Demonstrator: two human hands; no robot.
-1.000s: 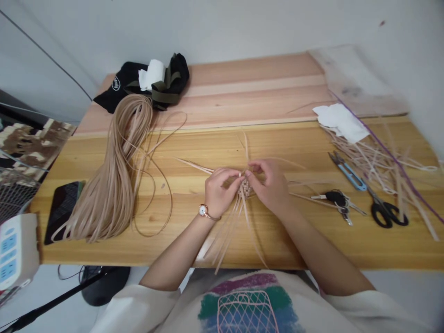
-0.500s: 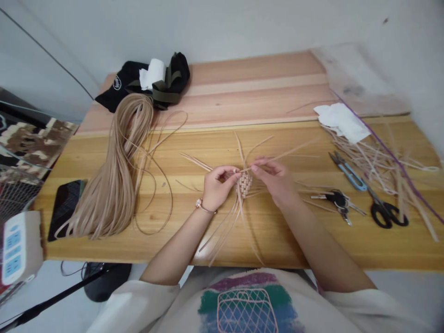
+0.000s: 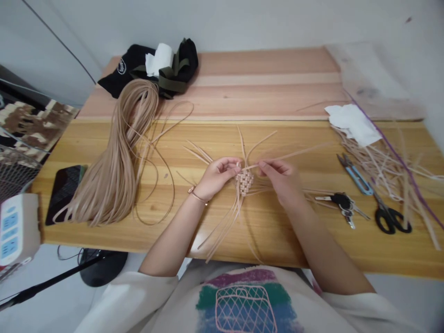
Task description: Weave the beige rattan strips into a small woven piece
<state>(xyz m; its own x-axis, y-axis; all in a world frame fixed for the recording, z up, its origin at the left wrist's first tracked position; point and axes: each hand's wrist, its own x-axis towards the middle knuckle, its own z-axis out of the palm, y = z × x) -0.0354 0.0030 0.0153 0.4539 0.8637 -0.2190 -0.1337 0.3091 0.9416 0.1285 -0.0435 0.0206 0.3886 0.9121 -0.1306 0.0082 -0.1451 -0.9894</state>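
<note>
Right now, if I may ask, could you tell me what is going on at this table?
A person's left grip pinches the upper edge of a small woven piece, while the right grip holds a pale strip at that edge. Loose ends fan out over the table. A big bundle of strips lies to the person's left; keys and scissors lie to the right.

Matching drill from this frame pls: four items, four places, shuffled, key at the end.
Items
1. Woven piece
2. Key bunch
3. Long bundle of strips
4. White paper roll

Places
A. Partly over the dark phone
B. On the black bag
C. Between the left hand and the right hand
D. Just left of the black-handled scissors, as the picture shows it

Pairs: 1-C, 2-D, 3-A, 4-B
</note>
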